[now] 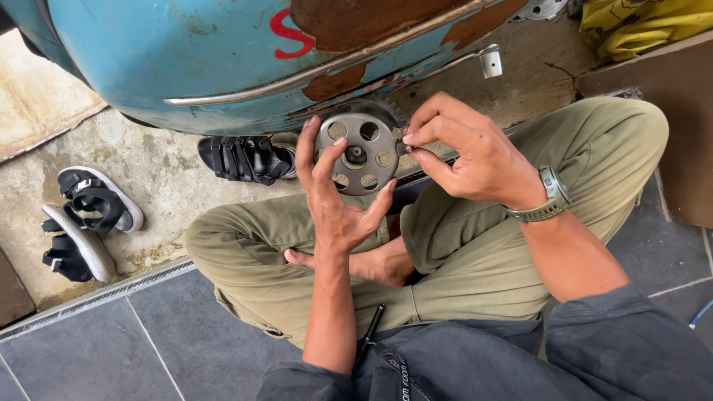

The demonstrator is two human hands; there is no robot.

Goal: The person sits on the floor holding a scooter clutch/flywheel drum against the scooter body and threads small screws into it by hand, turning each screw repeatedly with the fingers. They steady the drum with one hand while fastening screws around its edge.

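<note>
Evidently I cupped the round holed metal disc in my left hand, while my right hand, at three o'clock, pinched its rim.

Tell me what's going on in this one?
A person sits cross-legged on the floor beside a rusty blue vehicle body. The left hand cradles a round, toothed metal disc with holes from below, fingers curled around its rim. The right hand pinches at the disc's right edge with its fingertips. A watch sits on the right wrist. Sandals lie on the concrete to the left.
</note>
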